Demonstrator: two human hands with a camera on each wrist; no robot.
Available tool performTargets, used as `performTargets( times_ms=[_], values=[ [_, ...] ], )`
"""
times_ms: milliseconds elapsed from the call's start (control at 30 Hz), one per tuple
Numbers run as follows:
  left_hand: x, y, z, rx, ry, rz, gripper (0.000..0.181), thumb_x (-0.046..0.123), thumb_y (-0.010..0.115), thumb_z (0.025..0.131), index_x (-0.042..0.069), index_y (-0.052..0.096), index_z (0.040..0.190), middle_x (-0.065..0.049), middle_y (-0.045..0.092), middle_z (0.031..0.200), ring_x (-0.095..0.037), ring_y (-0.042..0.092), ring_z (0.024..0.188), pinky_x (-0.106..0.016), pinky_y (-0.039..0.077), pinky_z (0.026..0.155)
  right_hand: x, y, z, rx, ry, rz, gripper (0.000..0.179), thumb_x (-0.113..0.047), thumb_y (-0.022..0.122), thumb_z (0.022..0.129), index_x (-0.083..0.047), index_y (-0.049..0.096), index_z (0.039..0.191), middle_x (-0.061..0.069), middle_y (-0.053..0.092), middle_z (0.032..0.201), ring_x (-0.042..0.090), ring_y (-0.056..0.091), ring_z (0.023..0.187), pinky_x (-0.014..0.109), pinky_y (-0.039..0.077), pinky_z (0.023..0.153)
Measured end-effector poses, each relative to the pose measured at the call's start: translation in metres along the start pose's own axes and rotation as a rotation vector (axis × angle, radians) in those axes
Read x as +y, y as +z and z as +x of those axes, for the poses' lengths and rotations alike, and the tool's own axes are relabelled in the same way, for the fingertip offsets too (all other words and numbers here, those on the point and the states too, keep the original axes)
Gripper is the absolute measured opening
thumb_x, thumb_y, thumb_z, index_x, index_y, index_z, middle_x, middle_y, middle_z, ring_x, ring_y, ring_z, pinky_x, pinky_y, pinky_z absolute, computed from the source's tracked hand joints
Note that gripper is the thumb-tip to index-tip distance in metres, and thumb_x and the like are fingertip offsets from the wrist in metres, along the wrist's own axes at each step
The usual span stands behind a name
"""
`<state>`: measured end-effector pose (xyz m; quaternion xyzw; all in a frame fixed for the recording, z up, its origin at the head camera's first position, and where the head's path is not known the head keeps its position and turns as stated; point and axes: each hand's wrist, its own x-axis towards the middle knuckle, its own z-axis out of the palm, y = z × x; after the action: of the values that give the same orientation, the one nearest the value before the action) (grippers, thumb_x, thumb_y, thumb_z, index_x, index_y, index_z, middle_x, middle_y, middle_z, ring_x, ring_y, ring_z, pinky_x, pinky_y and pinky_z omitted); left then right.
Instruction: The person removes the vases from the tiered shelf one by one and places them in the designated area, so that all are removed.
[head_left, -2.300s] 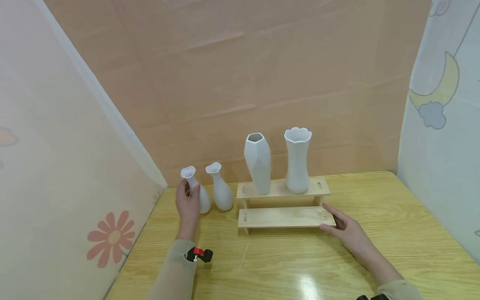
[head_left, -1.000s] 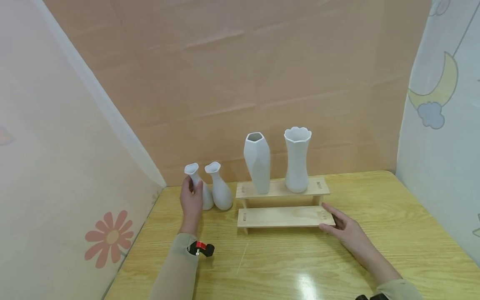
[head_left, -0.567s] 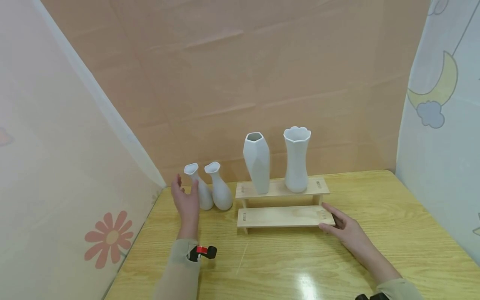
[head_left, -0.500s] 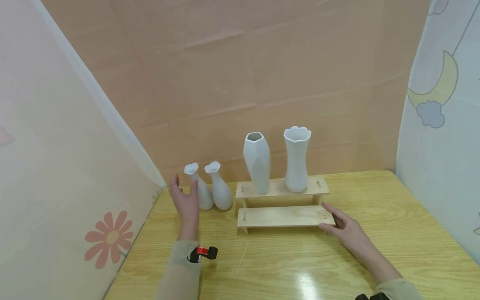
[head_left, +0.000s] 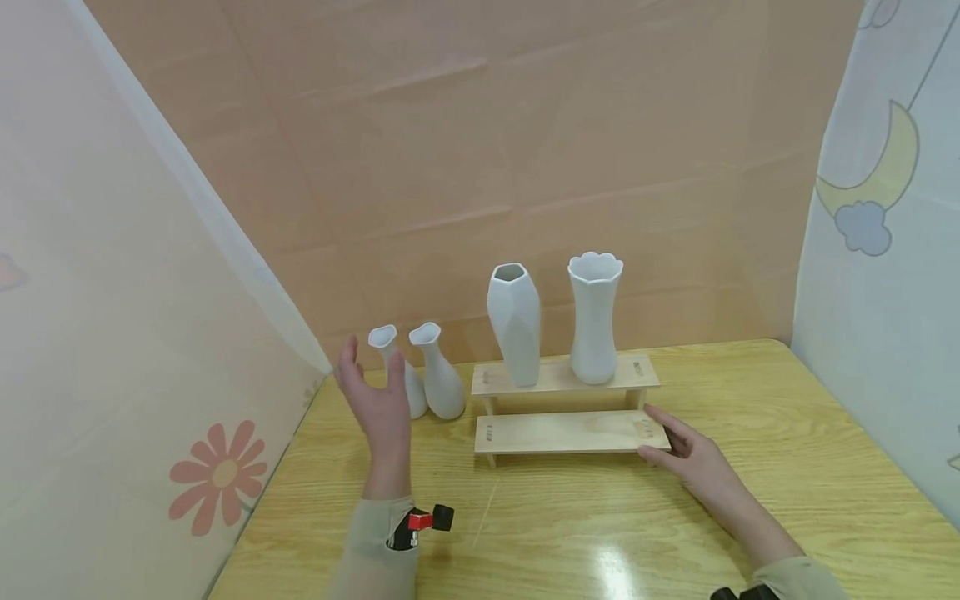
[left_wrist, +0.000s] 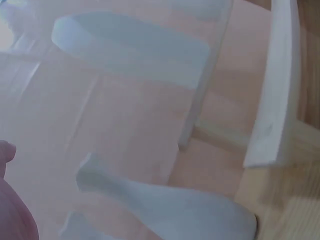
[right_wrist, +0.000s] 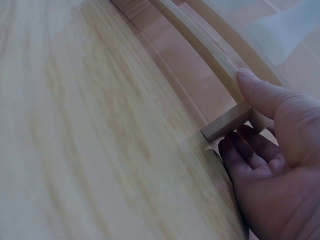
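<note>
My left hand (head_left: pixel 381 410) is raised in front of the leftmost white vase (head_left: pixel 415 395), thumb and fingers spread, holding nothing. That vase has a flared, wavy mouth; the hand partly hides its body. A matching small vase (head_left: pixel 445 387) stands close beside it on the right. My right hand (head_left: pixel 701 468) grips the right end of a two-tier wooden stand (head_left: pixel 555 433). In the right wrist view the thumb lies on the lower shelf's edge, with the fingers curled at the leg beneath. A faceted white vase (head_left: pixel 515 325) and a scalloped-rim white vase (head_left: pixel 595 329) stand on the upper tier.
The stand and small vases are on a wood-grain table (head_left: pixel 570 517). A tan cloth backdrop (head_left: pixel 525 150) rises behind the table. A light panel with a flower print (head_left: pixel 223 473) borders the left, and one with a moon print (head_left: pixel 885 175) the right.
My left hand set the leftmost vase slightly to the right, nearer its match, then let go and drew back toward me with fingers spread. My right hand stays on the stand.
</note>
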<state>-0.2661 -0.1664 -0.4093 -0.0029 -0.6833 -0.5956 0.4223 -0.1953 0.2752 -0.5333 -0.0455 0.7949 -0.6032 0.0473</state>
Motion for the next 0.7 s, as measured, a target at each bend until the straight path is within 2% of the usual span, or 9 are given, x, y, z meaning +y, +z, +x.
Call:
performTargets(
  times_ms=[133,233,367,467,700],
  values=[
    [0.016,0.007,-0.005,-0.026,0.067,-0.042,0.069,0.014,0.079,0.104,0.000,0.045,0.162,-0.014,0.045,0.164,-0.029,0.037,0.155,-0.050,0.027,0.131,0.000,0.000,0.000,0.004,0.004,-0.012,0.086,-0.038,0.076,0.107,-0.021,0.028,0.177,0.015,0.011,0.182,0.049,0.014,0.164,0.010,0.041,0.102],
    [0.027,0.012,-0.009,-0.050,0.084,-0.062,0.069,0.012,0.080,0.103,0.000,0.045,0.161,-0.012,0.047,0.162,-0.026,0.039,0.155,-0.047,0.027,0.131,0.000,-0.001,0.000,0.009,0.007,-0.022,0.086,-0.038,0.076,0.107,-0.021,0.029,0.177,0.015,0.012,0.182,0.049,0.014,0.164,0.013,0.042,0.105],
    [0.039,0.021,-0.015,-0.089,0.087,-0.079,0.069,0.012,0.081,0.103,0.000,0.046,0.161,-0.009,0.049,0.161,-0.022,0.041,0.153,-0.038,0.027,0.131,-0.001,-0.001,0.000,0.013,0.007,-0.025,0.086,-0.038,0.076,0.107,-0.020,0.029,0.176,0.017,0.011,0.182,0.050,0.015,0.164,0.030,0.042,0.115],
    [0.047,0.027,-0.020,-0.125,0.094,-0.086,0.069,0.015,0.081,0.103,0.001,0.046,0.161,-0.008,0.048,0.162,-0.022,0.040,0.154,-0.038,0.027,0.131,-0.001,-0.001,0.000,0.014,0.008,-0.023,0.086,-0.037,0.076,0.107,-0.019,0.029,0.176,0.018,0.011,0.182,0.051,0.015,0.163,0.035,0.042,0.116],
    [0.061,0.044,-0.033,-0.209,0.075,-0.129,0.074,0.020,0.082,0.103,0.004,0.043,0.165,-0.011,0.045,0.166,-0.023,0.039,0.156,-0.039,0.028,0.131,0.001,0.000,0.001,0.010,0.011,-0.014,0.085,-0.038,0.076,0.107,-0.023,0.030,0.176,0.013,0.013,0.182,0.046,0.014,0.165,0.014,0.040,0.108]
  ],
)
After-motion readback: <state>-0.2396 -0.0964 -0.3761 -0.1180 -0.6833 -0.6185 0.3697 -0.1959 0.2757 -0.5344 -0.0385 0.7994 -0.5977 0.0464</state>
